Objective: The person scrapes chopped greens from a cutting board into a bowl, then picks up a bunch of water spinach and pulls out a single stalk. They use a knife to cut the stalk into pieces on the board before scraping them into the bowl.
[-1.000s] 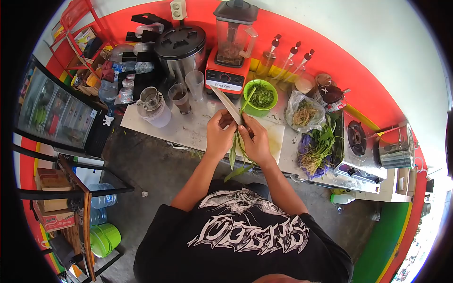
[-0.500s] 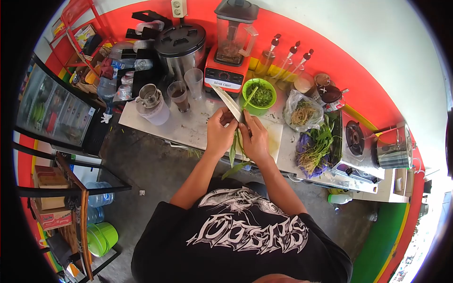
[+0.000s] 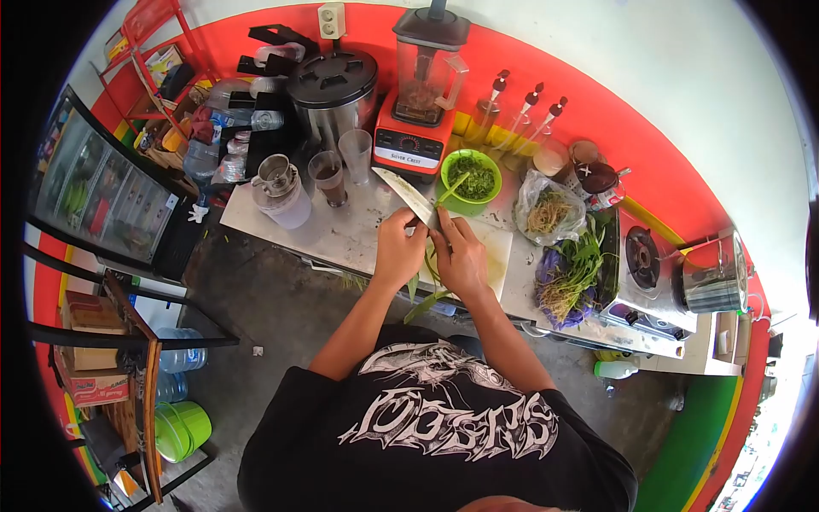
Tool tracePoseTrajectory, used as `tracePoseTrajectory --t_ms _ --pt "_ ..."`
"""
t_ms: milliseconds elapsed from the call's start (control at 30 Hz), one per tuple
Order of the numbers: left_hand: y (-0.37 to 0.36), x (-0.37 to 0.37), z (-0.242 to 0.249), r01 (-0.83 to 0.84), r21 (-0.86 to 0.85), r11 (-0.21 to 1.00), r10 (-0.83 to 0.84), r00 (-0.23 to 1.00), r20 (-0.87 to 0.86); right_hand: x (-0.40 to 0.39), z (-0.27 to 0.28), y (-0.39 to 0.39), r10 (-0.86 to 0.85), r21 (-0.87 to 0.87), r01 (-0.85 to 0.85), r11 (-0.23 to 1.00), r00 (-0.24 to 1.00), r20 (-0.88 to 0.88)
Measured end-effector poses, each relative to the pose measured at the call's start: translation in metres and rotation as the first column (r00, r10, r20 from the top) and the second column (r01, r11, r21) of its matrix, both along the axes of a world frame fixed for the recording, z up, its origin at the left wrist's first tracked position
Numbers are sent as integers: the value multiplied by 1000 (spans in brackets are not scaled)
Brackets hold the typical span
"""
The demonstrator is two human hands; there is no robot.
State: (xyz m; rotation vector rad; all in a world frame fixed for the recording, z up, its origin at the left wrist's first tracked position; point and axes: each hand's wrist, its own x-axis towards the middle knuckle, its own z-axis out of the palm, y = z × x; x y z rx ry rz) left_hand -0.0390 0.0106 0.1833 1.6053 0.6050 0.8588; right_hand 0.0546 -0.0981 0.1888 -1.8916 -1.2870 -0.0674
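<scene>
A broad-bladed knife (image 3: 403, 193) points up and left from between my hands, its handle hidden in my right hand (image 3: 461, 256), which is closed. My left hand (image 3: 399, 249) is closed too, its fingertips pinching a leafy green stalk (image 3: 453, 187) close to the blade. The stalk's upper end leans over the rim of a green bowl (image 3: 471, 205) holding chopped greens (image 3: 475, 181). Its long leaves (image 3: 424, 305) hang down between my wrists. Beneath my hands lies a white cutting board (image 3: 497, 256) on the counter.
A red blender (image 3: 413, 141) stands behind the bowl. Two cups (image 3: 329, 177) and a strainer on a white container (image 3: 284, 203) sit left. To the right are a plastic bag of roots (image 3: 548, 207), a rooted green bunch (image 3: 570, 282), and a stove (image 3: 644, 256) with a pot (image 3: 715, 273).
The knife blade has tilted slightly, its tip now lower and further left. The hanging leaves have shifted and show less. The whole view has moved a little.
</scene>
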Motion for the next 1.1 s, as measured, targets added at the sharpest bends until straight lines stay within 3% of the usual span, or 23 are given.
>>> tracePoseTrajectory --t_ms 33,233,333,433,500,567,633,667,800,867,1000,1100 --pt "0 0 -1 -18 92 996 20 999 -26 -1 0 0 2 3 -2 1000 1000 0" --pt "3 -2 0 -89 161 983 99 994 -55 0 -4 -2 44 8 -44 999 999 -22" --pt "19 -2 -18 -175 81 981 175 984 13 0 -4 -5 49 0 -49 999 997 -54" --pt "30 -7 -22 -201 10 980 200 978 57 7 -16 -5 43 14 -41 999 977 -208" --pt "30 -13 -17 -172 -83 982 176 983 46 18 -48 1 24 96 28 995 867 -497" --pt "32 -15 -16 -164 -117 979 170 984 44 33 -79 3 27 70 8 998 874 -485" --pt "35 -17 -21 -167 -134 977 175 983 48 37 -86 2 -70 -65 30 997 564 -823" --pt "35 -18 -23 -167 -148 975 177 983 55 40 -99 5 -77 -66 40 997 504 -860" --pt "36 -24 -19 -189 -99 977 188 982 -17 47 -118 12 -123 -128 17 992 414 -902" --pt "37 -26 -20 -171 -130 977 171 985 -10 54 -129 16 -179 -219 -90 972 321 -930" --pt "41 -29 -27 -121 -164 979 132 990 58 59 -138 17 -118 -172 -152 973 308 -944" --pt "40 -32 -25 -110 -179 978 124 990 72 57 -123 17 -153 -219 -130 967 391 -908"
